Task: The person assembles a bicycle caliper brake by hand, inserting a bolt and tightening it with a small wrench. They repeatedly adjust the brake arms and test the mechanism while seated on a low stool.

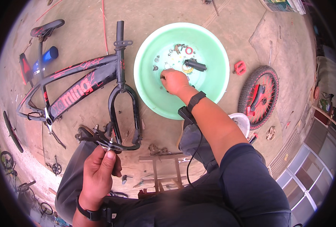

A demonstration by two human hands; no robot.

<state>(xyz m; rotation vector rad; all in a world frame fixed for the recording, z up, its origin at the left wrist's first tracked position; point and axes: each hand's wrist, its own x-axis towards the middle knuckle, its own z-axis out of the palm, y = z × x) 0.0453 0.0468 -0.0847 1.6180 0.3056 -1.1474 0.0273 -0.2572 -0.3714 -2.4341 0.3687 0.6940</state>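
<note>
Near my left knee, my left hand point(100, 172) is closed, thumb and fingers pinching a small silver bolt point(110, 143). That bolt sits at a black brake caliper point(98, 135), which lies against the front fork point(115, 109) of a black bicycle frame point(79, 89) with red markings. My right hand point(174, 81) reaches into a light green basin point(147, 100), its fingers curled in over the bottom; whatever they grip is hidden. Small washers, nuts and bolts point(178, 48), a red ring point(189, 50) and a black handlebar grip point(195, 65) lie close by in the basin.
A red-spoked wheel point(266, 96) and a red pedal point(240, 68) lie right of the basin, near a white bucket point(242, 123). A blue cylinder point(46, 56) lies behind the frame. A wooden stool point(164, 170) and a crankset point(56, 166) are nearer.
</note>
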